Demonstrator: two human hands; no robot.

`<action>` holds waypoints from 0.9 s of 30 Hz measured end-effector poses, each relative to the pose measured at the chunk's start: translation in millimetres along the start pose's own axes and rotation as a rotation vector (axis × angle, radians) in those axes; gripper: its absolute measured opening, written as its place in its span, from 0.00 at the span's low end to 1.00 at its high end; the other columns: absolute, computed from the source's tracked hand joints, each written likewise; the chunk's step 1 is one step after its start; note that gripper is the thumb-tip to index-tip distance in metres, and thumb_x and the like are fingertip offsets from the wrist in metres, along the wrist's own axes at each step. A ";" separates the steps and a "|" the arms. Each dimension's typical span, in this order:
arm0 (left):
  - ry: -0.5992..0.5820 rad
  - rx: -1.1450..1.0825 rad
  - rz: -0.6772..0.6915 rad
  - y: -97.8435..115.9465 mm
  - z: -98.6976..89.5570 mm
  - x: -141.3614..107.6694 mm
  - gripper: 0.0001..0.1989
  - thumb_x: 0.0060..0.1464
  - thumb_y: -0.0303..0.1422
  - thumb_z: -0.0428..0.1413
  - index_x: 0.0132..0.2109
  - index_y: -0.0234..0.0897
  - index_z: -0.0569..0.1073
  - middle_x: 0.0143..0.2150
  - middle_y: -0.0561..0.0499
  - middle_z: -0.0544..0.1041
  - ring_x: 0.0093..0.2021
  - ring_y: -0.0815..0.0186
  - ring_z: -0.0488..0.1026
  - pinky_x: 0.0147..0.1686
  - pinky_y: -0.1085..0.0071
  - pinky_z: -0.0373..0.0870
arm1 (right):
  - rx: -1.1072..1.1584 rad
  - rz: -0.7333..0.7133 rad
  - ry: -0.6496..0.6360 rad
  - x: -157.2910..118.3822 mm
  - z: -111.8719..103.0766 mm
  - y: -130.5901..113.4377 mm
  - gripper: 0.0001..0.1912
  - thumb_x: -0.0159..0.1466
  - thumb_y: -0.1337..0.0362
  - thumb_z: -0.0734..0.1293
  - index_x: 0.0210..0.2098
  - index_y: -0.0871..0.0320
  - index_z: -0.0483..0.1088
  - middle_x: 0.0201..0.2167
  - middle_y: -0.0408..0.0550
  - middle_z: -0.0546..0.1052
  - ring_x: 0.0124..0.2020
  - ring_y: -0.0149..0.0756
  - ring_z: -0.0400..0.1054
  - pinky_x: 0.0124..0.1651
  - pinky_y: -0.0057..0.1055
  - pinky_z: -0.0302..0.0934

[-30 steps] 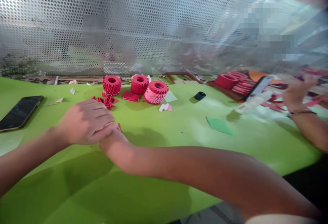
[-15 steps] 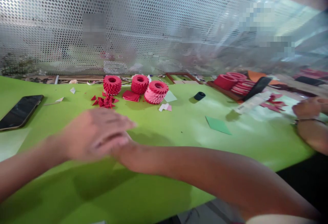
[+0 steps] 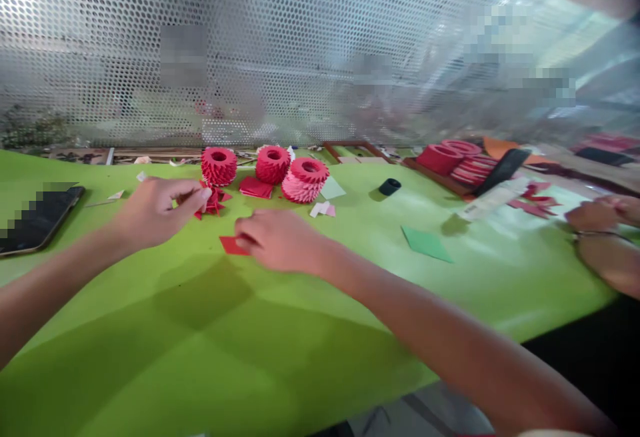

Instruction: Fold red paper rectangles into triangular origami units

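My left hand [image 3: 160,209] is at the left side of a pile of red folded paper triangles [image 3: 216,202], with thumb and fingertips pinched together. Whether a triangle is between those fingertips I cannot make out. In my right hand [image 3: 283,238] is a small red paper piece [image 3: 231,245], gripped at its right end, low over the green table. Just beyond lies a stack of red paper [image 3: 256,187]. Behind the pile stand two red paper rings, a left one [image 3: 219,169] and a middle one [image 3: 273,166], and a pink and red ring [image 3: 304,182].
A phone [image 3: 47,220] lies at the left. Right of the rings are white and pink scraps [image 3: 323,209], a black cylinder [image 3: 390,187] and a green sheet [image 3: 426,243]. A brown tray [image 3: 440,180] holds more rings. Another person's hands [image 3: 597,217] are at the far right.
My hands were together low over the table; now they are apart. The left has moved up to the red triangles, and the right has come into view with a red paper piece.
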State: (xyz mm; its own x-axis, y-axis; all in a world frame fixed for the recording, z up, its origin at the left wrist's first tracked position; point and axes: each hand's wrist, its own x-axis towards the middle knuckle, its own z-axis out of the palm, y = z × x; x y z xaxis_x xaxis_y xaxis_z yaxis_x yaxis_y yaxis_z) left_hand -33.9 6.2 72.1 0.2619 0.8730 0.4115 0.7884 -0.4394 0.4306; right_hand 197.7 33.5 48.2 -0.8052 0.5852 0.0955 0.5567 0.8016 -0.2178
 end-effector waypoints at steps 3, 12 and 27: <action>0.017 -0.013 -0.007 1.0 16.6 -3.7 0.14 0.64 0.38 0.48 0.35 0.36 0.72 0.24 0.54 0.74 0.22 0.68 0.70 0.20 0.76 0.60 | 0.302 0.108 0.047 -2.1 -10.4 18.9 0.11 0.69 0.62 0.62 0.41 0.59 0.74 0.37 0.48 0.79 0.32 0.32 0.69 0.34 0.29 0.57; 0.177 0.292 0.819 -10.6 55.6 -26.8 0.23 0.55 0.39 0.62 0.56 0.36 0.70 0.51 0.41 0.78 0.49 0.55 0.75 0.49 0.58 0.71 | 1.014 0.262 -0.106 -6.7 18.1 39.4 0.13 0.66 0.55 0.66 0.43 0.59 0.74 0.37 0.46 0.78 0.32 0.29 0.68 0.33 0.26 0.58; 0.050 -0.251 0.190 -5.3 77.0 -29.3 0.08 0.62 0.34 0.57 0.40 0.36 0.79 0.39 0.47 0.82 0.38 0.64 0.79 0.41 0.68 0.77 | 0.695 0.124 0.145 -14.2 21.3 19.1 0.13 0.68 0.57 0.63 0.43 0.58 0.75 0.37 0.47 0.79 0.33 0.32 0.71 0.34 0.27 0.60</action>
State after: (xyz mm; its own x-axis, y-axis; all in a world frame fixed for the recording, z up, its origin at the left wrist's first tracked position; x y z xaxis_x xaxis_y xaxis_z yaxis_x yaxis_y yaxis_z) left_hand -2.9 -0.7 -4.0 0.3583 0.7616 0.5400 0.5641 -0.6374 0.5248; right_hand 215.4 37.9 22.0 -0.6825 0.7160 0.1470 0.3454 0.4932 -0.7984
